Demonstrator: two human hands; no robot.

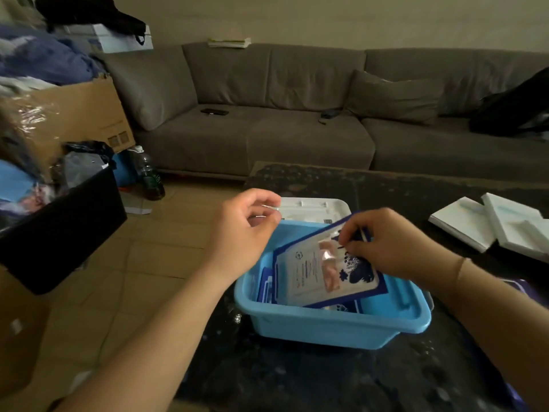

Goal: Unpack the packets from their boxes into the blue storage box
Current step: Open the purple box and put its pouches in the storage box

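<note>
**Packet over the blue box**

The right hand [386, 248] pinches a blue-edged white packet [323, 272], tilted over the blue storage box [326, 325] on the dark table [297, 382]. The left hand [243, 233] hovers loosely curled, holding nothing. The packet's print is too blurred to read.

Packet over the blue storage box

A white, blue-edged packet [323, 269] tilts across the open blue storage box [332, 322]; more packets [266, 285] lie inside, white boxes [490, 224] well right.
</note>
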